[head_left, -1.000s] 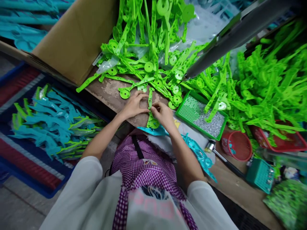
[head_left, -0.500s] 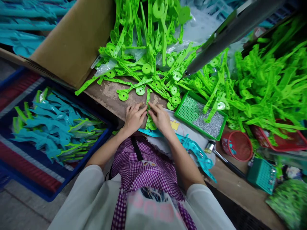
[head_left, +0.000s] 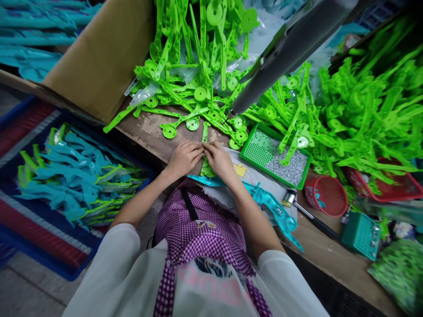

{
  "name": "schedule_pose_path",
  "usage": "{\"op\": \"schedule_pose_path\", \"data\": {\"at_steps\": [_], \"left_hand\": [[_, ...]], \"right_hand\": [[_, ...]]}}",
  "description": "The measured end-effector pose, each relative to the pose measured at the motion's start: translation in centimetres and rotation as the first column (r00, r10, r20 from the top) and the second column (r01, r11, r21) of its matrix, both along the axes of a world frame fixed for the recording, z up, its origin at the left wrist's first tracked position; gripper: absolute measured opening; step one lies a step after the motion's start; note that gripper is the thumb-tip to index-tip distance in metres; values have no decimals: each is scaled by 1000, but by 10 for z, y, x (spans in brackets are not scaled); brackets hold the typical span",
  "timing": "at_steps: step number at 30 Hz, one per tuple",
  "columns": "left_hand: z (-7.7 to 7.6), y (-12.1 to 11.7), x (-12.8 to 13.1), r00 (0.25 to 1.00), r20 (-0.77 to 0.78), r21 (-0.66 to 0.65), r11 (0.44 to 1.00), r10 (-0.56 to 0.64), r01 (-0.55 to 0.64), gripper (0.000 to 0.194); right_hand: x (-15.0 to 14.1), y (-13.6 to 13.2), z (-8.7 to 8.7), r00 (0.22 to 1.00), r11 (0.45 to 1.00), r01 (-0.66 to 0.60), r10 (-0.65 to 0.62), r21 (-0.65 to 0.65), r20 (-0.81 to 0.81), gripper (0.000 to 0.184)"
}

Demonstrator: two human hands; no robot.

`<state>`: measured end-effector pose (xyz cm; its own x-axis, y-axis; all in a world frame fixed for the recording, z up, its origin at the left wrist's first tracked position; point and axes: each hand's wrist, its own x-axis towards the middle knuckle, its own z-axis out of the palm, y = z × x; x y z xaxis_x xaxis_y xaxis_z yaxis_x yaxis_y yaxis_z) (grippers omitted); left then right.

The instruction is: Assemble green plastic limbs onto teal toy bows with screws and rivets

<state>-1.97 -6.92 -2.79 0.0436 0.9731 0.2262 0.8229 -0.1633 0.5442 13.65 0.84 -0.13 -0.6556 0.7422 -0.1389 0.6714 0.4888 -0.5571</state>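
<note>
In the head view, my left hand (head_left: 185,158) and my right hand (head_left: 218,160) meet over a bright green plastic arm-shaped part (head_left: 205,131) at the table's front edge. The fingertips of both hands are closed on it near its middle; whether a small piece is pinched there is hidden. Its rounded lower end shows below my fingers. Just under it lies a turquoise plastic part (head_left: 269,204), stretching to the right beneath my right forearm. To the upper right of my hands a dark grey rod-like tool (head_left: 264,72) slants down, its thin tip above the green pile.
Piled green parts (head_left: 198,79) fill the table's back. On the right are a green tray (head_left: 253,160) of small metal pieces, a hammer (head_left: 313,219), a red basket (head_left: 325,196) and a teal basket (head_left: 360,235). A cardboard box (head_left: 95,57) and blue crate (head_left: 71,273) stand left.
The dark grey tool has swung left and slightly down, its tip nearer my hands. My hands stay on the green part, with fingers slightly shifted.
</note>
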Motion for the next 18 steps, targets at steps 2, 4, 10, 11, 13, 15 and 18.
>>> {"op": "schedule_pose_path", "data": {"at_steps": [2, 4, 10, 11, 13, 15, 18], "left_hand": [[-5, 2, -4, 999, 43, 15, 1000, -9, 9, 36], [-8, 6, -8, 998, 43, 0, 999, -39, 39, 36], [8, 15, -17, 983, -63, -90, 982, -173, 167, 33], [12, 16, -17, 980, -86, -94, 980, -182, 174, 33], [18, 15, -16, 976, -127, -97, 981, -179, 167, 34], [21, 14, -14, 978, -144, -105, 985, -152, 138, 34], [22, 13, -11, 985, -132, -124, 988, -107, 90, 33]], "right_hand": [[1, 4, -4, 999, 1000, -4, 3, -22, -35, 39], [1, 8, -9, 998, 999, 11, -14, -46, -59, 38], [6, 10, 6, 998, 995, 70, -70, -74, 3, 31], [9, 7, 13, 996, 995, 85, -82, -50, 42, 29], [14, -2, 29, 982, 992, 125, -126, 13, 144, 30], [17, -16, 41, 960, 990, 128, -137, 55, 243, 34], [13, -39, 45, 940, 998, 32, -48, 51, 339, 37]]}}
